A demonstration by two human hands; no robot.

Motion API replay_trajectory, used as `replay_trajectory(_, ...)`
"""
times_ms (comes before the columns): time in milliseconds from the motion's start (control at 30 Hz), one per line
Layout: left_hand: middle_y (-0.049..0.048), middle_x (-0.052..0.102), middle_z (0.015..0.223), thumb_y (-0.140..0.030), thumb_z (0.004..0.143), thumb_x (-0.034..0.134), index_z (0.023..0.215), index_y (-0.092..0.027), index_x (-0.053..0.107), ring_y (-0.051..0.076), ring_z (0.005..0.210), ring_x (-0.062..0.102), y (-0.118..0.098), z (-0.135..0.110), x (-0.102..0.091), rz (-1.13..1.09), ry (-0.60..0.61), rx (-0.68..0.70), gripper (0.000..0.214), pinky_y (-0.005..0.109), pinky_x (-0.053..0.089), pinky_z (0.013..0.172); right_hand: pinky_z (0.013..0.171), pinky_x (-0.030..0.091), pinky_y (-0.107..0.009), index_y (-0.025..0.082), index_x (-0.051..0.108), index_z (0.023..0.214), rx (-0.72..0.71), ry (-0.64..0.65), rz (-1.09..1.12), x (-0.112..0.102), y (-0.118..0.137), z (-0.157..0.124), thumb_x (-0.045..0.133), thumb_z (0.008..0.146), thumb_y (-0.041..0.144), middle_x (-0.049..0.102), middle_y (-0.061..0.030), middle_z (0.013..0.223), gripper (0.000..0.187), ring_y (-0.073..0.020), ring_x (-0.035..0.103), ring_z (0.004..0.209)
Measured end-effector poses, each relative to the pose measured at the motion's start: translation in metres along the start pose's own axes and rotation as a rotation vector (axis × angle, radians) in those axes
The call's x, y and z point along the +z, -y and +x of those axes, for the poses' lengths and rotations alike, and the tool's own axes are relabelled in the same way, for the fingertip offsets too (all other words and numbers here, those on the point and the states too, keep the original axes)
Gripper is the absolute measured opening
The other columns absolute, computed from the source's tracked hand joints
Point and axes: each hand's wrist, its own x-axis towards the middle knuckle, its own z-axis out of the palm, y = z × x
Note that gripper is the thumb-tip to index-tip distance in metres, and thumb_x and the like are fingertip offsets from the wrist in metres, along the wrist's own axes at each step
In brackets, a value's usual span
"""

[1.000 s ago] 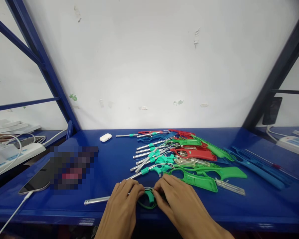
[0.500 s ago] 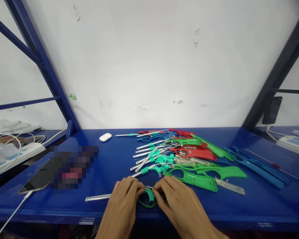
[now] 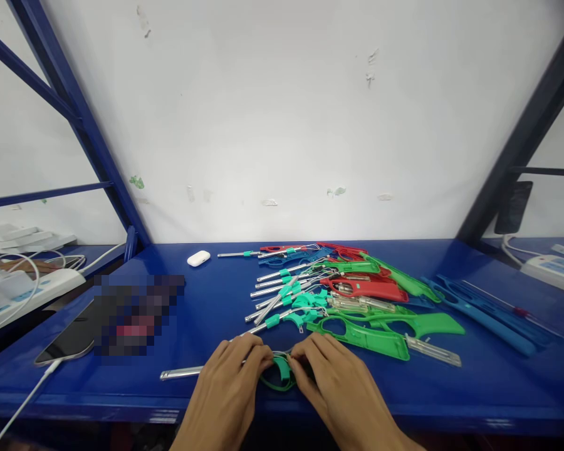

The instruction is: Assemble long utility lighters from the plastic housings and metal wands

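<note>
A partly assembled green long-nosed lighter [image 3: 281,369] lies between my hands at the table's front edge. Its metal tube [image 3: 182,373] sticks out to the left, beyond my left hand [image 3: 228,391]. That hand is closed, pinching the lighter near the base of the tube. On the other side, my right hand [image 3: 341,391] is closed on the handle end, fingertips close to a thin wire. The green trigger and its loop show in the gap between the hands; most of the handle is hidden under my fingers. Metal tubes with teal clips [image 3: 272,321] lie just beyond.
Open green [image 3: 376,341], red [image 3: 385,290] and blue [image 3: 491,316] lighter shells spread to the right, with clear fuel tanks [image 3: 435,351] among them. A white earbud case [image 3: 198,258] and a charging phone [image 3: 68,338] sit left. Blue posts [image 3: 91,144] frame the table.
My left hand has shifted slightly to the left and its wrist has moved, baring less of the tube. The right hand and the lighter stay almost where they were.
</note>
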Motion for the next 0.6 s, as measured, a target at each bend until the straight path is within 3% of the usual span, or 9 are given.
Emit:
replay_trajectory(167,0.0015,0.072,0.092,-0.011,0.109,0.037,0.1,-0.024,0.062,0.023,0.08,0.069,-0.001,0.002,0.003,0.018,0.012,-0.01,0.029,0.037,0.049,0.07,0.061,0.05,-0.032,0.022,0.061,0.086,0.038,0.004,0.047,0.002,-0.002,-0.002,0.034,0.115,0.026,0.069,-0.0007,0.077,0.04,-0.0177,0.069,0.066)
replay_trajectory(367,0.0007,0.071,0.094,0.002,0.099,0.04,0.103,-0.024,0.06,0.024,0.08,0.07,0.0,0.0,0.003,0.01,0.054,0.007,0.034,0.039,0.054,0.074,0.063,0.053,-0.032,0.023,0.065,0.09,0.046,0.06,0.138,-0.003,-0.004,-0.003,0.037,0.115,0.03,0.072,0.0005,0.083,0.037,-0.0183,0.071,0.071)
replay_trajectory(500,0.0013,0.072,0.1,0.008,0.093,0.041,0.108,-0.025,0.06,0.024,0.087,0.072,0.0,0.0,0.001,0.014,0.065,0.017,0.041,0.039,0.057,0.08,0.077,0.057,-0.027,0.028,0.071,0.103,0.126,0.186,0.274,-0.017,-0.011,-0.006,0.066,0.104,0.025,0.076,0.0047,0.097,0.006,-0.0163,0.075,0.085)
replay_trajectory(600,0.0026,0.073,0.105,0.007,0.095,0.04,0.114,-0.025,0.06,0.024,0.091,0.073,-0.001,-0.001,0.0,0.017,0.068,0.029,0.042,0.041,0.058,0.084,0.085,0.057,-0.027,0.03,0.076,0.108,0.217,0.29,0.375,-0.025,-0.018,-0.007,0.078,0.095,0.021,0.077,0.0044,0.105,0.016,-0.0169,0.076,0.092)
